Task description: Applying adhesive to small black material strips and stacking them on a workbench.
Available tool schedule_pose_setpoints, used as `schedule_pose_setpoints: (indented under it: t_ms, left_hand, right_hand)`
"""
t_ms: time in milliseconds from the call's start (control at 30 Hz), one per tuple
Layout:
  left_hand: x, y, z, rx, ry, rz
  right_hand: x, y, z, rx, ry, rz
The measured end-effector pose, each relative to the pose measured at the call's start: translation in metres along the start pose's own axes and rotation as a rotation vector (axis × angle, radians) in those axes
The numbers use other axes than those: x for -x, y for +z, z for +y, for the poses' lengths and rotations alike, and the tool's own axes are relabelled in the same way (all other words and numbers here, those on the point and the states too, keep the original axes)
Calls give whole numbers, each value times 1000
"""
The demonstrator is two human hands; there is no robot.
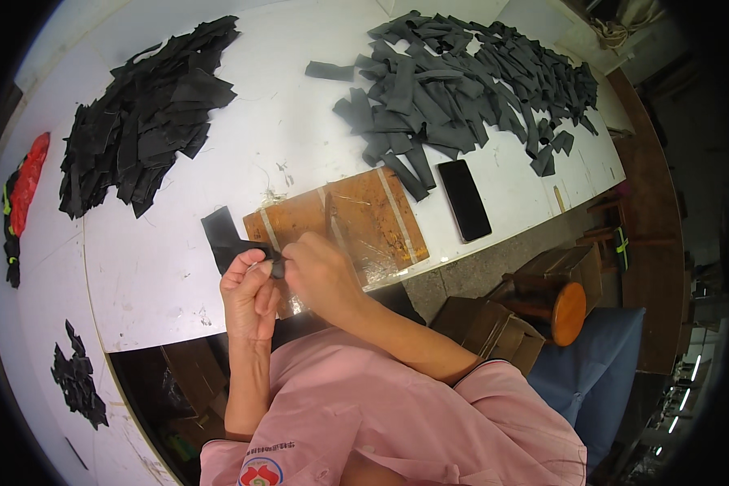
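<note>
Both of my hands meet over the left edge of a brown wooden board (292, 219) with pale tape strips. Between thumb and fingers, my left hand (249, 296) pinches a dark grey fabric strip (257, 246). My right hand (320, 271) is closed close beside it, its fingertips at the strip's right end; what they grip, if anything, is hidden. Another dark fabric piece (218, 230) lies flat on the white table just beyond my left hand. It may be joined to the held strip; I cannot tell.
A heap of black fabric pieces (150, 121) lies far left, a heap of grey strips (437, 89) far right. A phone (464, 201) rests right of the board. Red plastic bag (29, 178) and small black pile (79, 377) lie left. Cartons (486, 328) and a stool (569, 314) stand right.
</note>
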State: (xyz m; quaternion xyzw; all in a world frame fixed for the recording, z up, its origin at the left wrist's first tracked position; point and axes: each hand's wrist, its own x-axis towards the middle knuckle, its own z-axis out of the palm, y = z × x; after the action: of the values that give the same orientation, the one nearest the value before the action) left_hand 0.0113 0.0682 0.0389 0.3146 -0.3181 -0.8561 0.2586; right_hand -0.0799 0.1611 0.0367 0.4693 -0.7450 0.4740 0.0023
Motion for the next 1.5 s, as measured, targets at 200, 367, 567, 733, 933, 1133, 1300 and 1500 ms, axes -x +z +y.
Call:
schedule_pose_setpoints:
  t_ms: [200, 367, 567, 733, 933, 1133, 1300, 1500]
  left_hand:
    - [8, 4, 14, -119, -40, -185]
    - [7, 11, -3, -496, 288, 57]
    - [12, 15, 4, -369, 258, 81]
    - [22, 1, 13, 218, -127, -302]
    - [45, 17, 24, 610, -391, -679]
    - [54, 43, 14, -493, 231, -139]
    - [46, 53, -2, -482, 526, -113]
    - [31, 61, 23, 107, -16, -356]
  right_hand:
    - [-2, -2, 0, -571, 233, -9]
    - [5, 4, 4, -1404, 875, -278]
    - [2, -3, 6, -1161, 700, -338]
    - [11, -4, 3, -1261, 635, -320]
    - [11, -27, -16, -1258, 446, -421]
    - [2, -31, -11, -1086, 274, -139]
    - [-9, -43, -25, -412, -93, 146]
    - [-21, -76, -28, -621, 185, -28]
